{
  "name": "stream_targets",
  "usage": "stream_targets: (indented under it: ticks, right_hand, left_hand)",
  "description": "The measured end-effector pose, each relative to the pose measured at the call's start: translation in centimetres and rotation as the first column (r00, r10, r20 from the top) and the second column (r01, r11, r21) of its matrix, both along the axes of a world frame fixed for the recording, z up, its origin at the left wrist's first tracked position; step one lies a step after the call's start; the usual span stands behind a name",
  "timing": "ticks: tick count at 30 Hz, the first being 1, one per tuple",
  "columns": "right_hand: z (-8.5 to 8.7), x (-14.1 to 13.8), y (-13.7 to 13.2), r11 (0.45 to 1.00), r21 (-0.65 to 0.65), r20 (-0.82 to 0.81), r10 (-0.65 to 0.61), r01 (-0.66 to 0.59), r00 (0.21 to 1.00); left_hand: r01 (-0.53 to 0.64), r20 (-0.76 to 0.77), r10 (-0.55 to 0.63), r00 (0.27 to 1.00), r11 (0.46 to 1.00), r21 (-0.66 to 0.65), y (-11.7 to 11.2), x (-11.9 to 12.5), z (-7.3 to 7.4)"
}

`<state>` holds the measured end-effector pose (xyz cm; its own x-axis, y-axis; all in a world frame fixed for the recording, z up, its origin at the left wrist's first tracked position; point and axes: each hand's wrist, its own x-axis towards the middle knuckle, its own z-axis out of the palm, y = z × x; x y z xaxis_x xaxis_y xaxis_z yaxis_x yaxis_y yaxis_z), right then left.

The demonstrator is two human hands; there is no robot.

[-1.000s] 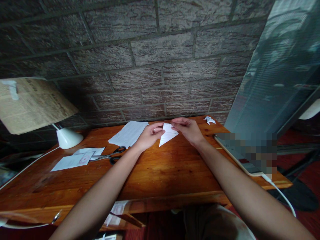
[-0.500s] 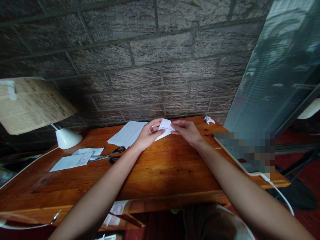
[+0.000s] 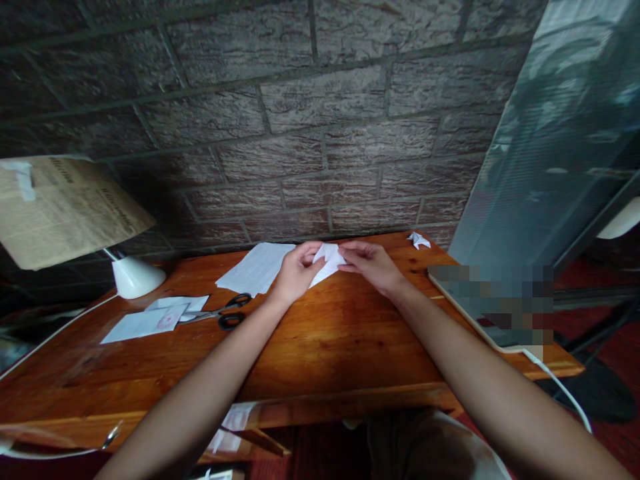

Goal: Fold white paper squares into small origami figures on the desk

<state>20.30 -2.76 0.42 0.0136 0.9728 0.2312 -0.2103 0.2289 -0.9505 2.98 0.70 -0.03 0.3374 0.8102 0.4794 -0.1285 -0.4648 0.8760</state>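
Between my two hands is a small folded piece of white paper [image 3: 327, 265], held above the far part of the wooden table [image 3: 340, 347]. My left hand [image 3: 299, 270] pinches its left side, thumb in front and fingers behind. The right edge is gripped between the thumb and fingers of my right hand [image 3: 367, 263]. Some of the folds are hidden by the fingers. Just left of my left hand lie sheets of white paper [image 3: 255, 268]. A small folded paper figure [image 3: 419, 240] sits at the back right of the table.
Black-handled scissors [image 3: 230, 312] lie beside paper pieces [image 3: 143, 325] on the left. A lamp with a white base [image 3: 134, 277] stands at the far left. At the right edge lies a tablet-like device [image 3: 470, 313] with a white cable [image 3: 565, 393]. A brick wall [image 3: 320, 147] rises behind.
The folded paper has tilted and sunk slightly, and its upper flap sits differently. Both hands keep hold of it, with the left fingers lowered a little.
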Motion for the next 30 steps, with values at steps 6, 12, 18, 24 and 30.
stream_targets:
  ticks: [6,12,18,24,30]
  right_hand:
    - [0.0,-0.11,-0.01,1.0,0.001,0.015,0.017,-0.017,1.0]
    - [0.02,-0.33,-0.08,0.999,0.044,0.084,0.029,-0.033,0.996]
    - [-0.14,-0.36,0.01,0.999,0.037,0.058,-0.006,0.004,0.998]
    - [-0.06,-0.32,-0.06,0.999,0.04,0.056,-0.005,0.002,0.998]
    - [0.01,-0.45,-0.23,0.994,0.101,0.146,0.023,-0.039,0.989]
  left_hand:
    - [-0.048,0.005,0.048,0.999,0.999,0.012,-0.1,0.36,-0.33]
    - [-0.069,0.02,0.071,0.997,0.993,-0.096,0.18,0.12,-0.37]
    - [-0.03,0.051,0.033,0.998,0.997,-0.064,0.14,0.15,-0.41]
    - [-0.031,0.027,0.031,0.999,1.0,0.002,-0.13,0.37,-0.33]
    - [-0.011,0.09,0.022,0.996,0.993,-0.117,-0.13,0.36,-0.26]
